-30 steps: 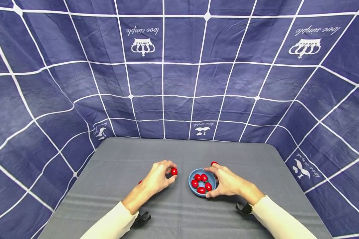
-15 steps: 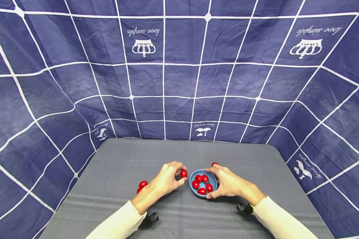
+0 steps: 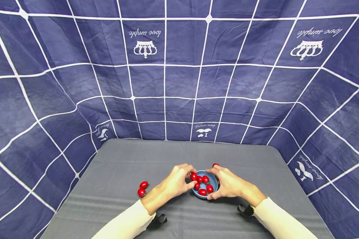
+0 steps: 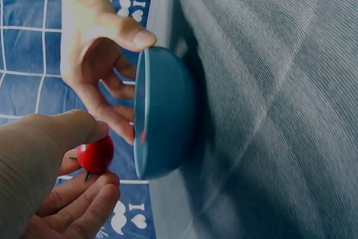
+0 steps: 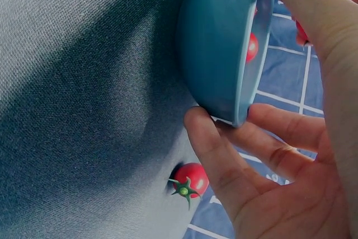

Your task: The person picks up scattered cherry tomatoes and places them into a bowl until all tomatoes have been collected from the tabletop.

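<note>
A small red cherry tomato point(image 4: 95, 154) with a green stem is pinched between the thumb and fingers of my left hand point(image 3: 179, 179), at the left rim of a round blue bowl point(image 4: 170, 110). Several cherry tomatoes point(image 3: 202, 192) lie inside the bowl. My right hand point(image 3: 228, 183) grips the bowl's right side, thumb at the near rim and fingers at the far rim. In the right wrist view, fingertips point(image 5: 198, 120) press against the bowl's outer wall and rim.
Two cherry tomatoes point(image 3: 142, 188) lie on the grey cloth-covered table point(image 3: 119, 159) left of my left forearm. Another tomato point(image 5: 190, 180) sits behind the right hand. A blue grid-patterned curtain point(image 3: 179, 79) encloses the back and sides.
My left hand has moved right with its tomato, from beside the bowl to its rim. The two tomatoes at left have come into view. My right hand stays on the bowl.
</note>
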The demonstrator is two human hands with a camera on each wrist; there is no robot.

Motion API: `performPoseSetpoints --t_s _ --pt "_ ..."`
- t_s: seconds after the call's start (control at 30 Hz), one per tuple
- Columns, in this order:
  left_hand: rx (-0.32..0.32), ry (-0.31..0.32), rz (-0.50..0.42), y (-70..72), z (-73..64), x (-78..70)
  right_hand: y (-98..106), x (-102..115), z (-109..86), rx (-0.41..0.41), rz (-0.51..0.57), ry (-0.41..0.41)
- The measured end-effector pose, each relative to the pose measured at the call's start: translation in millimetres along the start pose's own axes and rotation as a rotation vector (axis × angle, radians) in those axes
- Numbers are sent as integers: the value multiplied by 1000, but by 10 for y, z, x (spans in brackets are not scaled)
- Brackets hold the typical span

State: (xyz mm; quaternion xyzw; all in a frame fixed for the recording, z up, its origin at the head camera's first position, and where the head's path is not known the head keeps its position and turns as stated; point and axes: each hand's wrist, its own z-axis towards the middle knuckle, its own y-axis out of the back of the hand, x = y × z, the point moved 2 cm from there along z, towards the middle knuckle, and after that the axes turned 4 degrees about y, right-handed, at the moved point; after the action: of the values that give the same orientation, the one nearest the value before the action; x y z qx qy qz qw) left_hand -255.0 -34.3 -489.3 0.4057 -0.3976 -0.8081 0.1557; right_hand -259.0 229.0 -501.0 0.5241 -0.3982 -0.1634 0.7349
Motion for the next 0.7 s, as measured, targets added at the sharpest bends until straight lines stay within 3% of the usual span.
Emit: performPoseSetpoints --t_s 0.7 --pt "7 -78 85 -173 113 -184 1 21 1 -18 -24 24"
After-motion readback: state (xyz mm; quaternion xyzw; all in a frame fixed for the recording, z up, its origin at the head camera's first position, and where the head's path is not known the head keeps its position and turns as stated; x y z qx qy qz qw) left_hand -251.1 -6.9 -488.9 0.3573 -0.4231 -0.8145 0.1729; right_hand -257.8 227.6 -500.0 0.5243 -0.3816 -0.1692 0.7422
